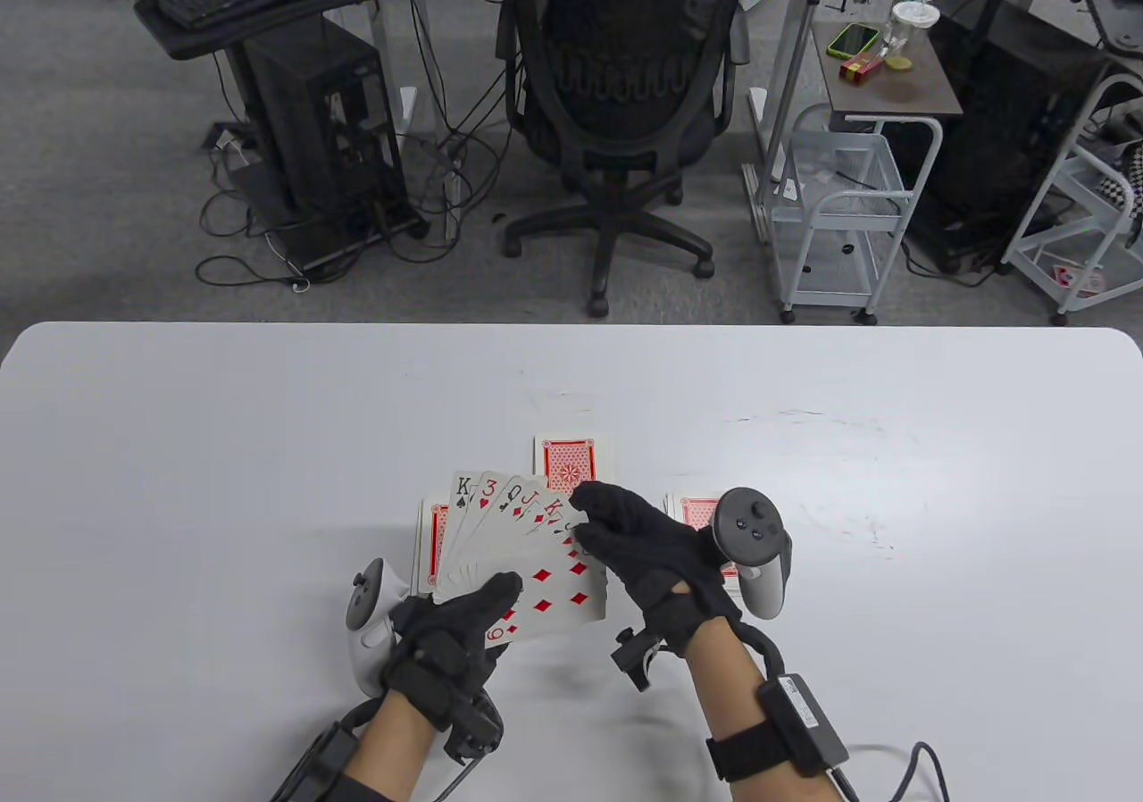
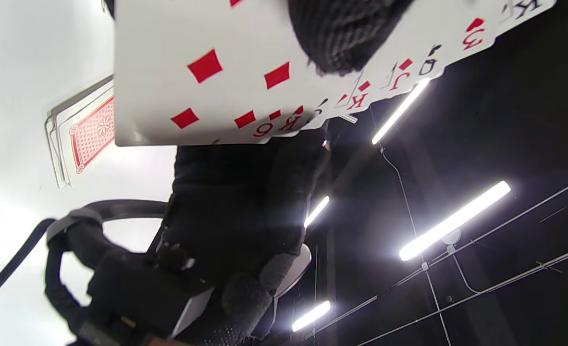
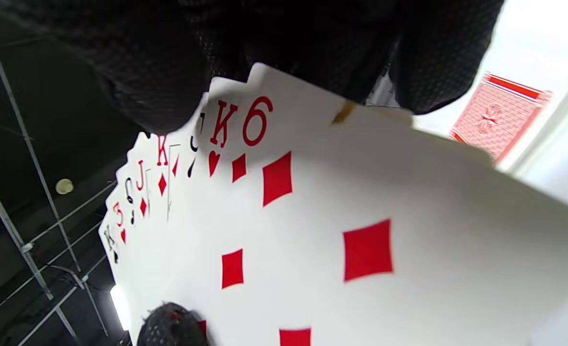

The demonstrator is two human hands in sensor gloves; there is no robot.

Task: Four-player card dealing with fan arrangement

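fanning a hand of cards face up over the table

my left hand (image 1: 446,646) pinches the bottom corner of the fan (image 1: 522,552), thumb pressed on the six of diamonds in front, so the cards spread up and away from my grip: king, three, queen, jack, king along the top. my right hand (image 1: 652,561) has its fingers curled over the fan's upper right edge, gripping the front cards there. three face-down piles sit on the white table (image 1: 179,445): one (image 1: 573,460) just beyond the fan, one (image 1: 434,541) behind its left side, one (image 1: 695,512) mostly hidden by my right hand.
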